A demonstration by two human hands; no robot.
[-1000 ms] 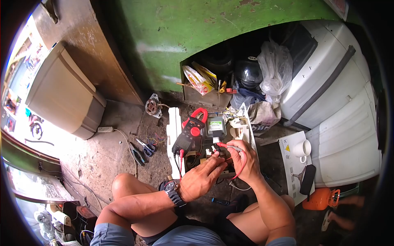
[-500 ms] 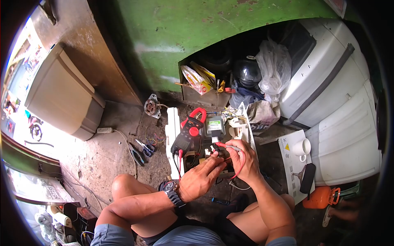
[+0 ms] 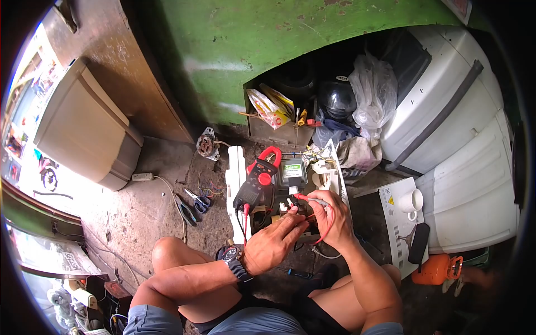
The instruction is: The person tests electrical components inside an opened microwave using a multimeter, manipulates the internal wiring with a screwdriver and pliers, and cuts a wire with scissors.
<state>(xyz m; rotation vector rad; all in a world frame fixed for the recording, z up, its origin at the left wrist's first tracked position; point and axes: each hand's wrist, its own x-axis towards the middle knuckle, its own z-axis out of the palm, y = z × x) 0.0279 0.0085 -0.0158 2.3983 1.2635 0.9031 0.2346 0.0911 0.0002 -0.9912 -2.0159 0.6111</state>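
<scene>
My right hand (image 3: pixel 334 222) pinches a red test probe (image 3: pixel 316 200), its tip pointing left toward a white connector just below the boxed part with a green label (image 3: pixel 292 169). My left hand (image 3: pixel 274 244), wearing a black watch (image 3: pixel 234 262), is closed beside it over the wiring; its fingertips are partly hidden and I cannot make out what they hold. A red and black clamp meter (image 3: pixel 255 188) rests on the left side of the opened white appliance (image 3: pixel 237 162), with red and black leads plugged into its lower end.
Scissors (image 3: pixel 199 202), pliers (image 3: pixel 187 213) and a small motor (image 3: pixel 208 146) lie on the floor at left. To the right, a white mug (image 3: pixel 412 202) and a black pouch (image 3: pixel 419 243) sit on a white panel (image 3: pixel 397 237), near an orange gas canister (image 3: pixel 432 270).
My hands and the probe hold practically the same place. At the far right edge, another person's foot by the orange canister has shifted slightly.
</scene>
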